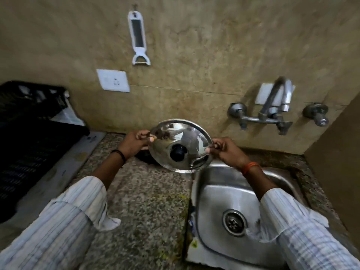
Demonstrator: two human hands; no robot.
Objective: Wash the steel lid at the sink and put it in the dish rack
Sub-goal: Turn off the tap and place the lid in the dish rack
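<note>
A round steel lid (187,139) with a black knob in its middle is held up, tilted, over the counter just left of the sink. My left hand (134,142) pinches its left rim. On the opposite rim my right hand (227,151) grips with thumb and fingers. The steel sink (214,193) lies below and to the right, its drain visible. At the far left stands the black dish rack (33,133).
A wall tap (272,106) with two valves hangs above the sink. A white peeler (137,38) and a socket plate (113,80) are on the wall. Speckled stone counter (144,201) spans between rack and sink. A side wall closes the right.
</note>
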